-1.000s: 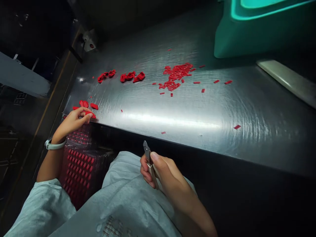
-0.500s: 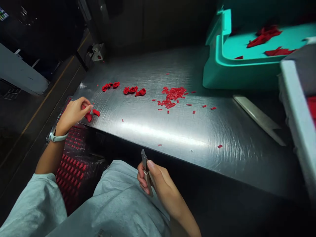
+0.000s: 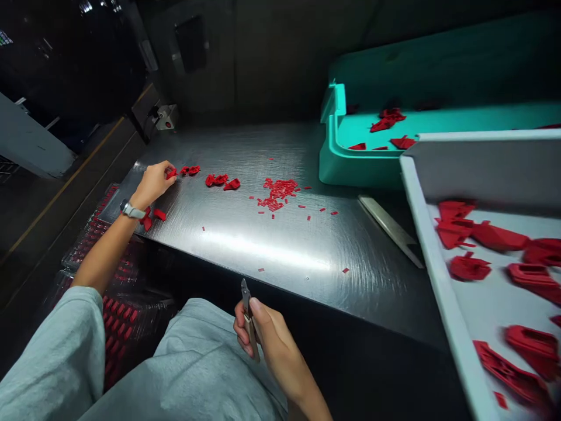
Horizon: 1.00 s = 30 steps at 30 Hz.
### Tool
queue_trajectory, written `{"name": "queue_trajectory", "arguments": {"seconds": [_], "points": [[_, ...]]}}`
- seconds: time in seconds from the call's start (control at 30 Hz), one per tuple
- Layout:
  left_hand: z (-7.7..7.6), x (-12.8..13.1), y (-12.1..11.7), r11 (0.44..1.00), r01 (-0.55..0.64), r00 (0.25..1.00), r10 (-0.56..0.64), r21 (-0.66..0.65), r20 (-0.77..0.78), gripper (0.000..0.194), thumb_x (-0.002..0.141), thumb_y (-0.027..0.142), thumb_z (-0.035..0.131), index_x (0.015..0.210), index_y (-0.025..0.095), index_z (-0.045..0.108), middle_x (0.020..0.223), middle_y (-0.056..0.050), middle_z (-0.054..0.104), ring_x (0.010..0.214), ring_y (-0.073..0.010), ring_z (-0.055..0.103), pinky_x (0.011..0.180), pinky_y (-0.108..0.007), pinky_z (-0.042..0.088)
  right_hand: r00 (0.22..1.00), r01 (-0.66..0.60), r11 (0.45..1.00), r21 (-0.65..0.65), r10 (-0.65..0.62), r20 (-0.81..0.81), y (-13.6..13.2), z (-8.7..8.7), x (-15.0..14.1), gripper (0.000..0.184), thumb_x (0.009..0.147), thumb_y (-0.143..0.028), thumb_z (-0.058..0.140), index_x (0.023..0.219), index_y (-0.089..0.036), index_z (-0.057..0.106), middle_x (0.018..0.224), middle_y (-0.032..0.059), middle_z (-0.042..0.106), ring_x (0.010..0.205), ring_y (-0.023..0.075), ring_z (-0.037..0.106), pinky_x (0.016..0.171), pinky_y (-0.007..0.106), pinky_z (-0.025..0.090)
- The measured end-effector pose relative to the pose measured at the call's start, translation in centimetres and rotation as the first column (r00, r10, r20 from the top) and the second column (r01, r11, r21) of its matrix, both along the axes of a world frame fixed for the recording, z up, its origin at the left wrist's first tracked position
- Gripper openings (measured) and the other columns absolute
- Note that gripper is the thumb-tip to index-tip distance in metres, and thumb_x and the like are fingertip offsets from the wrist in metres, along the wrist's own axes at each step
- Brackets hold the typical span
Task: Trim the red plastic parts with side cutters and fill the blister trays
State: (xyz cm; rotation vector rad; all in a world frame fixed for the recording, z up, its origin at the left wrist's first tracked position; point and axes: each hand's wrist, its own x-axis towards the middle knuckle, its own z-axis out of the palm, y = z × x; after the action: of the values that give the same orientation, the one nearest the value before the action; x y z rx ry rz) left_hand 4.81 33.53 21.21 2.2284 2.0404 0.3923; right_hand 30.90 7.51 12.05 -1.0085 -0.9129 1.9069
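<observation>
Over the steel table (image 3: 272,251), your left hand (image 3: 153,185) is pinching a red piece (image 3: 170,173) in its fingertips, and your right hand (image 3: 265,333) is curling closed around small cutters (image 3: 248,310). Red chips (image 3: 277,193) are lying heaped mid-table, while larger red parts (image 3: 495,237) are filling a white tray (image 3: 432,275), so plenty looks left.

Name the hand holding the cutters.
The right hand, gripping the cutters; the left hand, wearing a watch, is at a red piece on the steel table.

Left hand (image 3: 152,186) stretched far forward — right hand (image 3: 268,346) curled low.
</observation>
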Motion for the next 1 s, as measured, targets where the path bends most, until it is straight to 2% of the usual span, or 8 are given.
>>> {"name": "queue_trajectory", "arguments": {"seconds": [0.1,0.2,0.27,0.33,0.47,0.6,0.8,1.0], "points": [[0.7,1.3,-5.8,0.998,0.055,0.947,-0.058,0.020,0.316,0.026,0.084,0.028,0.075,0.106,0.015,0.069,0.106,-0.010,0.075,0.090,-0.0200,0.069,0.087,-0.034,0.055,0.998,-0.005,0.994,0.108,-0.001,0.057,0.5,0.1,-0.7,0.066,0.098,-0.081,0.039,0.075,-0.021,0.052,0.063,-0.0014,0.046,0.057,0.0141,0.042,0.054,0.028,0.035],[0.8,3.9,-12.3,0.967,0.239,0.740,-0.125,-0.084,0.661,0.036,0.075,0.039,0.087,0.098,0.017,0.069,0.096,-0.006,0.074,0.084,-0.0177,0.069,0.077,-0.029,0.058,0.982,0.011,0.952,0.306,-0.068,0.177,1.0,0.9,-1.7,0.056,0.105,-0.066,0.037,0.075,-0.022,0.052,0.067,0.0000,0.049,0.063,0.0164,0.047,0.060,0.030,0.040],[0.6,5.5,-15.8,0.924,0.355,0.615,-0.117,-0.141,0.780,0.036,0.073,0.040,0.090,0.092,0.018,0.069,0.091,-0.004,0.072,0.080,-0.0158,0.068,0.072,-0.026,0.058,0.956,0.058,0.899,0.434,-0.175,0.235,1.0,1.4,-2.1,0.044,0.108,-0.051,0.039,0.078,-0.022,0.054,0.070,0.0003,0.053,0.066,0.0169,0.051,0.061,0.030,0.040],[0.4,6.7,-18.0,0.900,0.408,0.532,-0.099,-0.153,0.841,0.035,0.074,0.039,0.091,0.089,0.018,0.068,0.088,-0.003,0.070,0.077,-0.0141,0.066,0.068,-0.024,0.056,0.918,0.112,0.843,0.526,-0.290,0.269,0.6,1.9,-2.2,0.035,0.108,-0.041,0.042,0.085,-0.021,0.059,0.076,0.0014,0.059,0.070,0.0178,0.057,0.064,0.030,0.043],[-0.1,7.8,-19.6,0.897,0.425,0.450,-0.093,-0.122,0.888,0.037,0.073,0.039,0.093,0.087,0.018,0.067,0.087,-0.002,0.066,0.072,-0.0111,0.060,0.063,-0.021,0.051,0.794,0.133,0.736,0.664,-0.480,0.373,-0.4,2.2,-1.8,0.024,0.109,-0.033,0.046,0.098,-0.019,0.063,0.086,0.0057,0.066,0.080,0.0215,0.064,0.072,0.032,0.048],[-0.6,8.6,-20.2,0.890,0.449,0.354,-0.099,-0.076,0.930,0.038,0.071,0.034,0.095,0.085,0.018,0.064,0.086,0.000,0.063,0.070,-0.0084,0.059,0.064,-0.018,0.052,0.669,0.090,0.638,0.765,-0.608,0.428,-0.8,2.1,-1.8,0.023,0.109,-0.031,0.046,0.102,-0.017,0.063,0.087,0.0091,0.068,0.078,0.0236,0.064,0.070,0.035,0.048],[-1.1,9.1,-21.3,0.878,0.477,0.266,-0.091,-0.049,0.960,0.036,0.077,0.029,0.092,0.088,0.018,0.059,0.092,-0.002,0.069,0.083,-0.0105,0.068,0.077,-0.019,0.057,0.553,0.068,0.478,0.876,-0.749,0.366,-0.6,1.6,-1.9,0.024,0.110,-0.031,0.047,0.099,-0.015,0.062,0.083,0.0074,0.066,0.071,0.0213,0.061,0.065,0.033,0.049],[-1.2,8.9,-21.8,0.878,0.475,0.256,-0.073,-0.060,0.964,0.035,0.077,0.026,0.092,0.088,0.018,0.060,0.092,-0.002,0.069,0.086,-0.0117,0.069,0.076,-0.019,0.057,0.476,0.000,0.428,0.904,-0.795,0.376,-0.5,1.7,-1.5,0.026,0.111,-0.031,0.048,0.103,-0.011,0.064,0.082,0.0087,0.065,0.072,0.0220,0.060,0.068,0.035,0.048]]}}
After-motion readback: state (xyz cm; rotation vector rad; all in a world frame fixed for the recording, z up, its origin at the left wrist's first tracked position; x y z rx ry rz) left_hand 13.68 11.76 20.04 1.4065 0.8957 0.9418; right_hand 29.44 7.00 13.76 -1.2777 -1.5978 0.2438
